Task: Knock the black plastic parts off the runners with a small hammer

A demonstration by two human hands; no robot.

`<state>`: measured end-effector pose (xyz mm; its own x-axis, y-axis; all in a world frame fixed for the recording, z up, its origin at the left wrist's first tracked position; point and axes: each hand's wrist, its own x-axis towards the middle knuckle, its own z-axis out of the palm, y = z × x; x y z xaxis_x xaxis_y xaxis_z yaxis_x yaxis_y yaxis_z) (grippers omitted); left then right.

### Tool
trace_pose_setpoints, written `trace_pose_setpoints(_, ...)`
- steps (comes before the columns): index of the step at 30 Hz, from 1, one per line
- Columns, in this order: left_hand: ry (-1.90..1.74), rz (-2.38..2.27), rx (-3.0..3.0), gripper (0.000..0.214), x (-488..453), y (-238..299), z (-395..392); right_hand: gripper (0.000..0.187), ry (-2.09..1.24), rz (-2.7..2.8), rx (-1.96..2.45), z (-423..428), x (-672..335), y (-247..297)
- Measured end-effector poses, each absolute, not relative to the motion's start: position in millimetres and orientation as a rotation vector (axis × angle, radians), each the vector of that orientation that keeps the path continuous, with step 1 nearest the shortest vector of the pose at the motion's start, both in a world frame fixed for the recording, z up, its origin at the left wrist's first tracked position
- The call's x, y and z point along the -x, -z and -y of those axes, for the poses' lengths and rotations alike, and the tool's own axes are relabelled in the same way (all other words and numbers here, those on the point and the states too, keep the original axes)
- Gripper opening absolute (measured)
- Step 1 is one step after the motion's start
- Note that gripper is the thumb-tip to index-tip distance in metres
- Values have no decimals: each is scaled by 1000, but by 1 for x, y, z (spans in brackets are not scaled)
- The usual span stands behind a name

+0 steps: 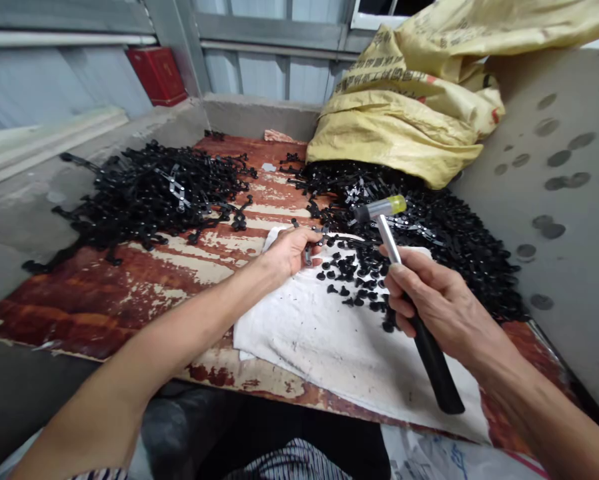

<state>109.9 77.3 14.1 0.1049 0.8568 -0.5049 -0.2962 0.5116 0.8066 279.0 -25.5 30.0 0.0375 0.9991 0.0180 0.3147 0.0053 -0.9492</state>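
Observation:
My right hand is closed round the handle of a mallet, which has a metal neck, a black grip and a head with one dark and one yellow end. The head is raised above the black parts. My left hand pinches a small black jointed metal linkage over the far edge of a white cloth. Small black round-headed pieces lie scattered on the cloth between both hands. How the linkage sits in the fingers is partly hidden.
A heap of black linkages lies on the left of the worn red board. A larger heap spills from a yellow woven sack at the back right. A spotted grey panel borders the right; a red box stands behind.

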Motion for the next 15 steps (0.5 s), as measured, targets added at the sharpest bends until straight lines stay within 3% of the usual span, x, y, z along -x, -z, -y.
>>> trace_pose_setpoints(7,-948,-783,-462,13,-119,-23,-34,37,-1149,1111,1299,37,-249,-1)
trace_pose_setpoints(15,-846,-765,-554,8,-125,-25,-3,40,-1109,966,1173,18,-235,-10)
